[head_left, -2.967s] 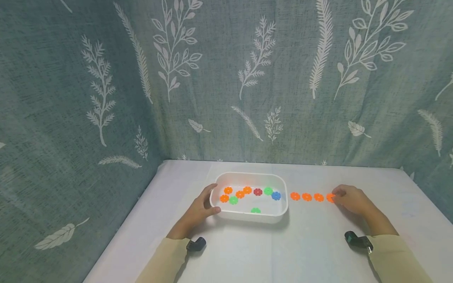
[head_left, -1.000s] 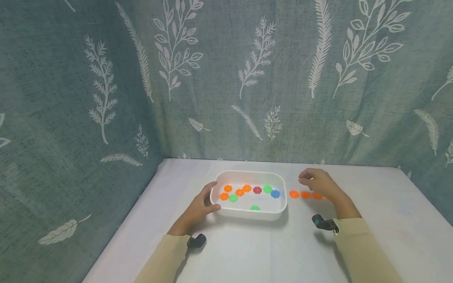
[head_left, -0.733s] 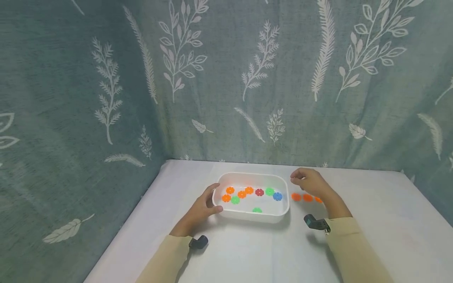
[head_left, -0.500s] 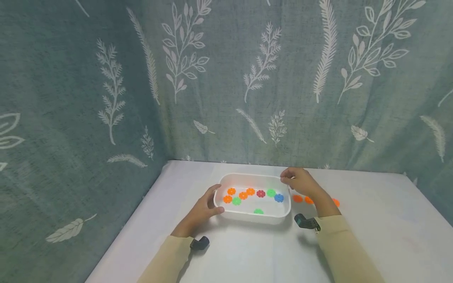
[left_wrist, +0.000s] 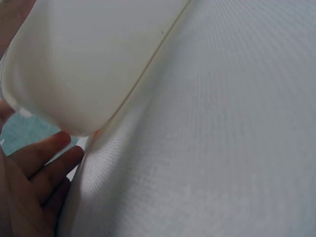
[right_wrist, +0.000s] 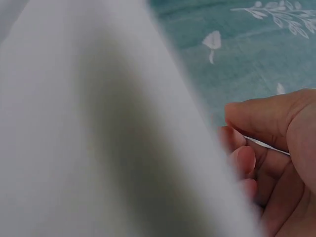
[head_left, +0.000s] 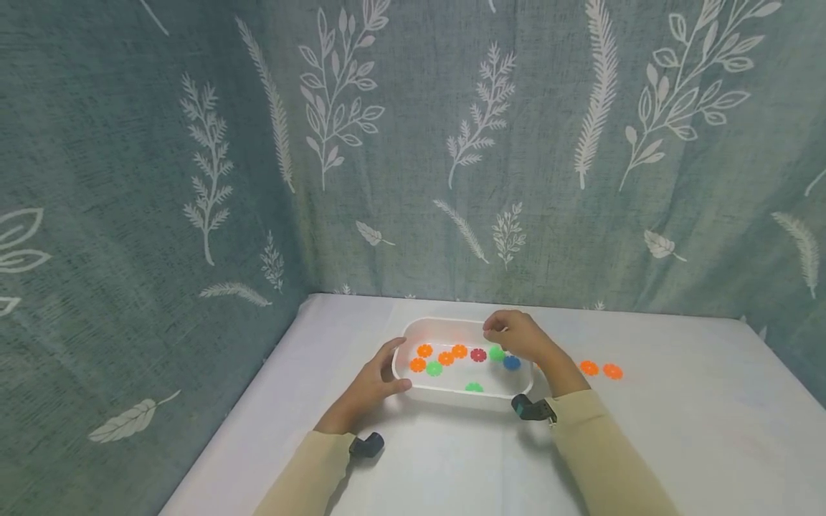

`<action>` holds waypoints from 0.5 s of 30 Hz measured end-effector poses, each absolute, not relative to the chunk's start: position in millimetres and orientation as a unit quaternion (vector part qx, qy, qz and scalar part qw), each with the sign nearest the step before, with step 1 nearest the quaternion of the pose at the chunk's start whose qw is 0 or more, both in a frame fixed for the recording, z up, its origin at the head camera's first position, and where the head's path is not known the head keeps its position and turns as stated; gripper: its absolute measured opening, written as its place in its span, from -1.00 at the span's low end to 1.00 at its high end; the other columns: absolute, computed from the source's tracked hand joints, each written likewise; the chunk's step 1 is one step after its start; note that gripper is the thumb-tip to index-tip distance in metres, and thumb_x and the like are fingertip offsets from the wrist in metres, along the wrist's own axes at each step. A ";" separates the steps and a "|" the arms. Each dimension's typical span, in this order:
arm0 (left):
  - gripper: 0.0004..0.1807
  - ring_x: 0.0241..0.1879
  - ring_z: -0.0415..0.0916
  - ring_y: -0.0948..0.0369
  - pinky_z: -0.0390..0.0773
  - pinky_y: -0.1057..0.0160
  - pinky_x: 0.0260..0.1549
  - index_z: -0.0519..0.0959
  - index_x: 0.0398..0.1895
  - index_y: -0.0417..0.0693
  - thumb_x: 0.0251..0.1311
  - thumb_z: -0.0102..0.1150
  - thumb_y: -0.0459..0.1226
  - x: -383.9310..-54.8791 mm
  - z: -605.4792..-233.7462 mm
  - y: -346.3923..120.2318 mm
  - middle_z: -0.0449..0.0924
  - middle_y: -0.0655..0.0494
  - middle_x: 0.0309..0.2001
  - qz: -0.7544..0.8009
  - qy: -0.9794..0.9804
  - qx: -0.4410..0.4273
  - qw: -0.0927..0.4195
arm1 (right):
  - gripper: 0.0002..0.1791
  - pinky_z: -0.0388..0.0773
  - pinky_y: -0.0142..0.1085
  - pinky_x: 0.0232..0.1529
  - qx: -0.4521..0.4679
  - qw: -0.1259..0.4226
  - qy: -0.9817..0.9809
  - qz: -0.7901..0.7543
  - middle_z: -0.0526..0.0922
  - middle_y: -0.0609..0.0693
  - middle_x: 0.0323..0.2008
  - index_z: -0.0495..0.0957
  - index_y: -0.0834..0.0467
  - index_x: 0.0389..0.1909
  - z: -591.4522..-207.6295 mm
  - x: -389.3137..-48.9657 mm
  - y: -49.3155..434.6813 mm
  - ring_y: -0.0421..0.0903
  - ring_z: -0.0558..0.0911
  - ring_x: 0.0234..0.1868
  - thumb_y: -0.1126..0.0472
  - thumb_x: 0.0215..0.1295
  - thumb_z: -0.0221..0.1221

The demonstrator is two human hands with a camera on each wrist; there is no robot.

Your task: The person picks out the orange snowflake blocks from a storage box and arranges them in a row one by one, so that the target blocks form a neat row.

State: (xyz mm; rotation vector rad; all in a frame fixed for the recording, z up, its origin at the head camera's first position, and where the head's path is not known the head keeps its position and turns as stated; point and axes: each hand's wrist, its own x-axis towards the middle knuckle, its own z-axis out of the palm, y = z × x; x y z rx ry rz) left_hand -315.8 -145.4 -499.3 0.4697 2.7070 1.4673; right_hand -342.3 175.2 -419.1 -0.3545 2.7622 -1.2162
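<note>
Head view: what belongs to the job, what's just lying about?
Likely job:
white plastic tub
left hand, gripping it
right hand, above it
orange, green, red and blue notched discs inside
orange notched discs beside it

Background:
leaf-print fabric backdrop
white tabletop
wrist cameras

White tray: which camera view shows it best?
The head view: nearly the whole white tray shows, with rim, inside and colored discs. The left wrist view shows only part of its wall, without discs; the right wrist view, apparently just a blurred wall.
</note>
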 end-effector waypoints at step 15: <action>-0.01 0.40 0.15 -0.05 0.19 -0.26 0.25 0.16 0.46 0.34 -0.07 0.45 0.12 -314.6 -497.4 -143.7 0.15 0.01 0.46 0.461 0.876 0.141 0.011 | -0.85 0.54 -0.25 -0.37 -0.170 0.081 0.903 -0.386 0.59 -0.04 -0.36 0.59 0.18 -0.13 -434.5 -346.6 135.9 -0.09 0.58 -0.43 0.26 0.32 0.19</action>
